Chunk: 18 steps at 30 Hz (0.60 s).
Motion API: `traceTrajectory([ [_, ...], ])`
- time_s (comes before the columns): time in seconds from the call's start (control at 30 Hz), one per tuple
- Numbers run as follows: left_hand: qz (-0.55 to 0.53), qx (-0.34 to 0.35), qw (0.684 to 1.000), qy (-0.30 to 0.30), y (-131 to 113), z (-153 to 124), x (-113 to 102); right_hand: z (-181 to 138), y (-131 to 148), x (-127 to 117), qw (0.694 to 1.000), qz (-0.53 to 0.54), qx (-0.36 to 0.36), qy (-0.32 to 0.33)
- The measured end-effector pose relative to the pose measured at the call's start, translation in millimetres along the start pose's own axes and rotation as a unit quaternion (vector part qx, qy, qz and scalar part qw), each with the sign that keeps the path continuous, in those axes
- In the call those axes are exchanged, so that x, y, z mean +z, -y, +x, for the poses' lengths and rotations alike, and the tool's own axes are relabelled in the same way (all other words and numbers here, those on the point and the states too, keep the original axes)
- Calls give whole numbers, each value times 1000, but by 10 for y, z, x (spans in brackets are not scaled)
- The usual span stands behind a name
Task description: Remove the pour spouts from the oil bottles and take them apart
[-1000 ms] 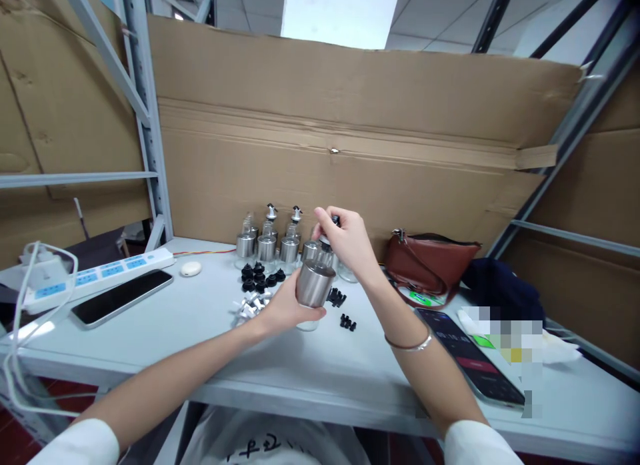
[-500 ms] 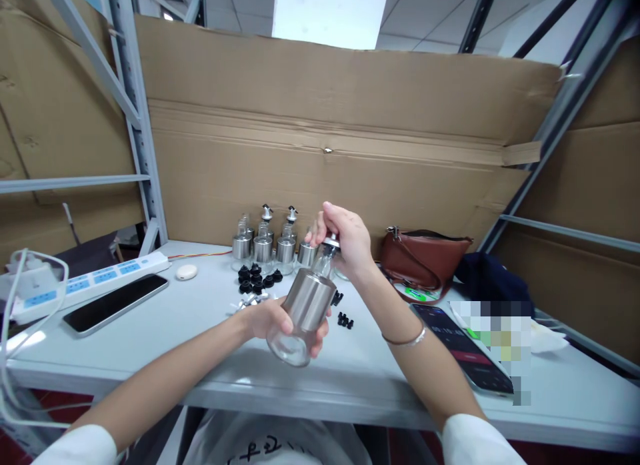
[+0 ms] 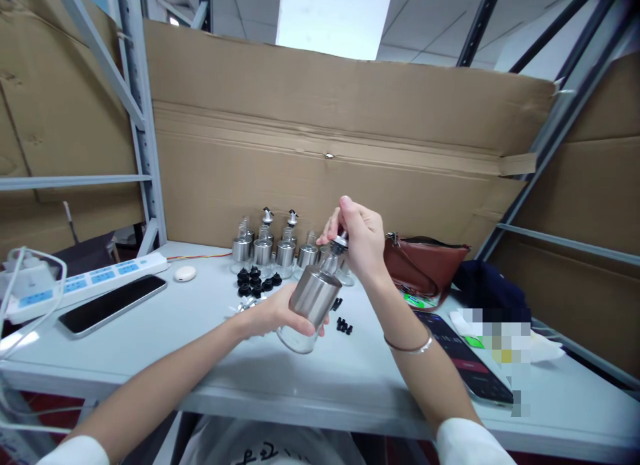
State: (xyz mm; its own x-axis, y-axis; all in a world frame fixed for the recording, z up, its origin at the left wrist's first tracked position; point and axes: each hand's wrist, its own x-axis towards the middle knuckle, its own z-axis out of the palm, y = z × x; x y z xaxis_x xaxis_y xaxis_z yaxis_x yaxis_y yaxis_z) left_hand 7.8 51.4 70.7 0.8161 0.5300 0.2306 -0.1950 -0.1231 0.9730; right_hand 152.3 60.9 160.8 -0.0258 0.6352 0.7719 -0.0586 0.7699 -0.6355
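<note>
My left hand (image 3: 273,313) is wrapped round a glass bottle with a steel sleeve (image 3: 311,301), held tilted above the white table (image 3: 210,358). My right hand (image 3: 359,238) pinches the spout cap (image 3: 341,240) at the bottle's neck. Behind stands a row of like bottles (image 3: 273,248), some with spouts fitted. Black stoppers (image 3: 255,282) lie in a cluster in front of them, small black parts (image 3: 343,328) to the right of the bottle, and silver pieces (image 3: 243,306) beside my left wrist.
A phone (image 3: 111,304), a power strip (image 3: 85,282) and a white puck (image 3: 185,273) lie at the left. A brown bag (image 3: 425,265), a second phone (image 3: 467,358) and dark cloth (image 3: 493,288) sit at the right. Cardboard (image 3: 340,138) backs the shelf.
The bottle was lifted off the table and tipped toward me, then raised a little. My right hand stayed on the cap at its neck.
</note>
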Motion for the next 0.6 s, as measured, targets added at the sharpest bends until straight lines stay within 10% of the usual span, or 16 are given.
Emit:
traceTrajectory([
  [0.27, 301, 67, 917, -253, -12, 18, 6, -92, 65, 57, 975, -176, -92, -100],
  [0.43, 94, 9, 993, -70, 7, 3, -13, -175, 29, 140, 975, -106, -128, -148],
  [0.6, -120, -4, 988, 92, 80, -14, -7, -94, 85, 153, 997, 36, -15, -64],
])
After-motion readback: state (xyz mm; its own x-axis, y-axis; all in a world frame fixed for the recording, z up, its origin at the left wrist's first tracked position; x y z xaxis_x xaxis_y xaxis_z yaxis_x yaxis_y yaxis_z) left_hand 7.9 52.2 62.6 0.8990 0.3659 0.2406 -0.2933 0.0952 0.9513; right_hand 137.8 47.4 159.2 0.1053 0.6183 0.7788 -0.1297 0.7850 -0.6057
